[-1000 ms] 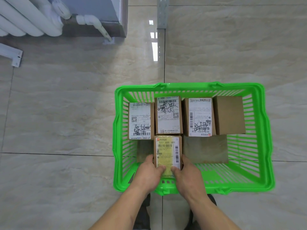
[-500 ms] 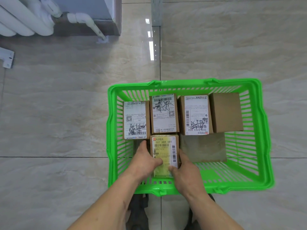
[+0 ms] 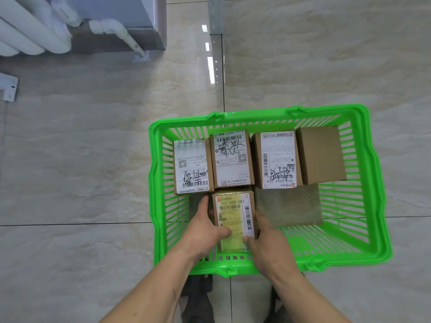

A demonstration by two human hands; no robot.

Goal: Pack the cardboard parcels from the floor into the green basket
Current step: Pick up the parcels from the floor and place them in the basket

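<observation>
Nearest the camera, a yellow-labelled parcel (image 3: pixel 234 217) is gripped from both sides by the left hand (image 3: pixel 205 229) and the right hand (image 3: pixel 268 243), fingers curled round its edges, and is held low inside the green basket (image 3: pixel 377 229) in the front row. Beyond it, four parcels (image 3: pixel 233 159) are packed side by side along the far wall, with a flatter taped parcel (image 3: pixel 289 206) lying beside the held one. No parcel is seen on the tiled floor (image 3: pixel 93 159), so the packing is judged nearly finished.

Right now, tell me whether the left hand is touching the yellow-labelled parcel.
Touching. The head view shows the left hand against the yellow-labelled parcel's left side, thumb lying across its label.
</observation>
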